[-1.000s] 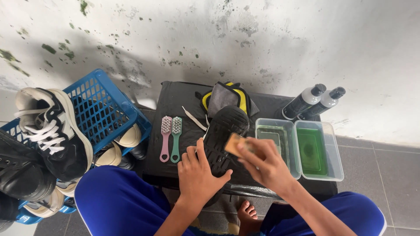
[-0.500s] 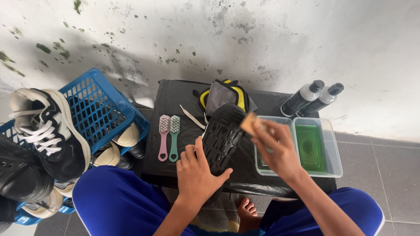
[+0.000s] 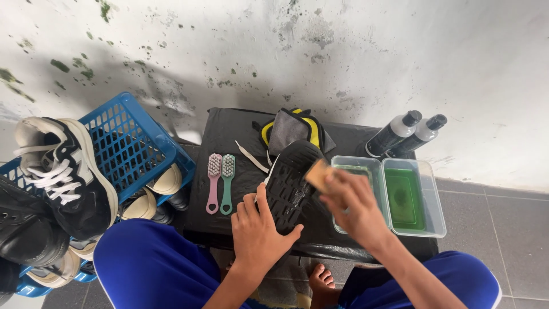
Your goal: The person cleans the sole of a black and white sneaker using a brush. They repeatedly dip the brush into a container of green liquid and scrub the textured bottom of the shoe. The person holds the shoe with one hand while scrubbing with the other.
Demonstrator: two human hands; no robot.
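A black shoe [image 3: 291,180] lies sole-up on the small black table [image 3: 229,129]. My left hand [image 3: 257,232] grips its near end and holds it steady. My right hand [image 3: 351,206] holds a wooden-backed brush [image 3: 317,173] against the right side of the sole, just left of the clear tubs. Both hands rest above my knees in blue trousers.
Two clear tubs [image 3: 414,197] with green liquid stand at the table's right, two dark spray bottles [image 3: 406,133] behind them. A pink brush [image 3: 213,182] and a green brush [image 3: 227,183] lie at left. A grey and yellow cloth [image 3: 291,129] is behind the shoe. A blue crate [image 3: 123,149] of shoes stands at left.
My right hand has gone from the sole's middle up to the toe and then back toward the sole's right side with the brush. The left hand keeps its hold on the shoe.
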